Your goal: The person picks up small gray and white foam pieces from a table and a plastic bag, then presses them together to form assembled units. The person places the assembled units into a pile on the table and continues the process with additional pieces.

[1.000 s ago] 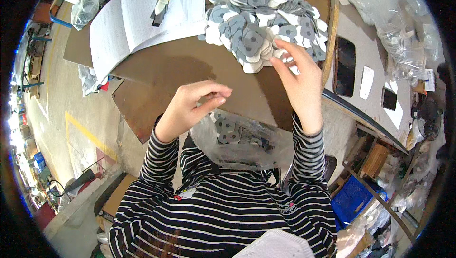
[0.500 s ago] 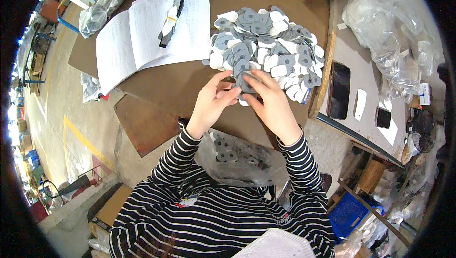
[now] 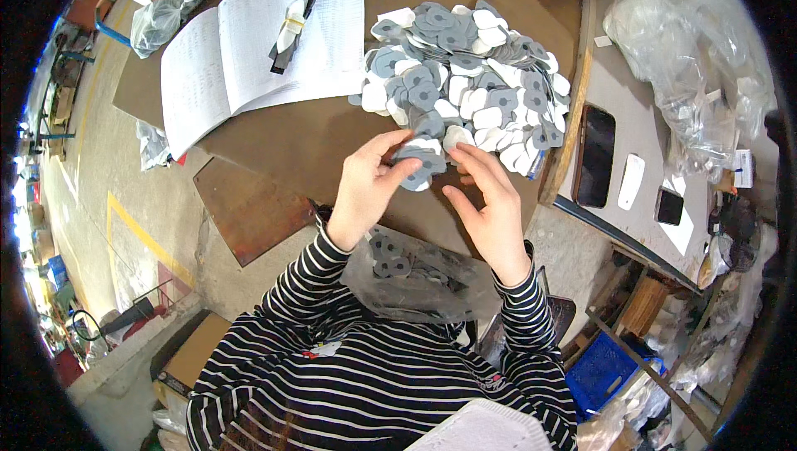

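Observation:
A heap of flat grey and white pads [image 3: 473,78], rounded in outline and many with a dark round mark, lies on the brown table. At the heap's near edge my left hand [image 3: 364,190] pinches a few grey pads [image 3: 427,155] between thumb and fingers; how many is hard to tell. My right hand [image 3: 494,210] is just to their right, thumb and fingers apart. Its fingertips reach a white pad [image 3: 457,137] at the heap's edge, perhaps touching it. Below my hands, a clear plastic bag [image 3: 448,306] with more grey pads inside rests against my lap.
An open notebook [image 3: 274,44] lies at the far left with a banded dark strip bundle [image 3: 292,26] on it. Past a wooden edge [image 3: 573,111] on the right are a large phone [image 3: 595,156] and a smaller dark device [image 3: 669,207]. A blue crate [image 3: 602,375] sits lower right.
My right hand has moved away from the grey pads, and its fingers have spread. My left hand keeps the pads, now turned more into sight. The view has shifted slightly.

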Demonstrator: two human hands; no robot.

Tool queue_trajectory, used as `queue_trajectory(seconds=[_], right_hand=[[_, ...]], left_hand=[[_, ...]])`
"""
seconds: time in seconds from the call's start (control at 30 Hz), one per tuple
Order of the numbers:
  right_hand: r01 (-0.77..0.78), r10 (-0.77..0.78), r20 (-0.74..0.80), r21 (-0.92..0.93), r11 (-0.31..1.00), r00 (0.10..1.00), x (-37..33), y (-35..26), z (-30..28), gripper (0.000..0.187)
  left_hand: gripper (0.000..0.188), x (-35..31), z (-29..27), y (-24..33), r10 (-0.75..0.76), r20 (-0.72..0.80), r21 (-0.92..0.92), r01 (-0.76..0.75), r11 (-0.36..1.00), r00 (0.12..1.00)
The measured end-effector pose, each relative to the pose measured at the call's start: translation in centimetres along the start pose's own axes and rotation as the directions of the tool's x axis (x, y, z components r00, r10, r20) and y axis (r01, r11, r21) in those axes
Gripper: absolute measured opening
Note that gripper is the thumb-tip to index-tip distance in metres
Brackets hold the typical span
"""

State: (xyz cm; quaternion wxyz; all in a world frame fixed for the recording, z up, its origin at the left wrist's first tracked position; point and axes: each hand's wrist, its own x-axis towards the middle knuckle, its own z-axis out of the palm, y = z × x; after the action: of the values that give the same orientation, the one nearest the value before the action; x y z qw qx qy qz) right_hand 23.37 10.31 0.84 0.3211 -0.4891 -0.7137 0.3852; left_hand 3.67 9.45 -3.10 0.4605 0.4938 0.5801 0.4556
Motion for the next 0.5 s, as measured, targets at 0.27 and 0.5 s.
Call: queue_trajectory(seconds=[0.27, 0.5], right_hand=[[-0.047, 0.045, 0.033, 0.064, 0.997, 0.998, 0.6, -0.4, 0.5, 0.057], [-0.172, 0.177, -0.001, 0.246, 0.954, 0.984, 1.5, -1.6, 2.0, 0.06]], left_hand=[[0.033, 1.6, -1.8, 0.5, -0.089, 0.079, -0.223, 0.105, 0.969, 0.993], [0.034, 0.9, -0.6, 1.9, -0.159, 0.216, -0.557, 0.255, 0.79, 0.963]])
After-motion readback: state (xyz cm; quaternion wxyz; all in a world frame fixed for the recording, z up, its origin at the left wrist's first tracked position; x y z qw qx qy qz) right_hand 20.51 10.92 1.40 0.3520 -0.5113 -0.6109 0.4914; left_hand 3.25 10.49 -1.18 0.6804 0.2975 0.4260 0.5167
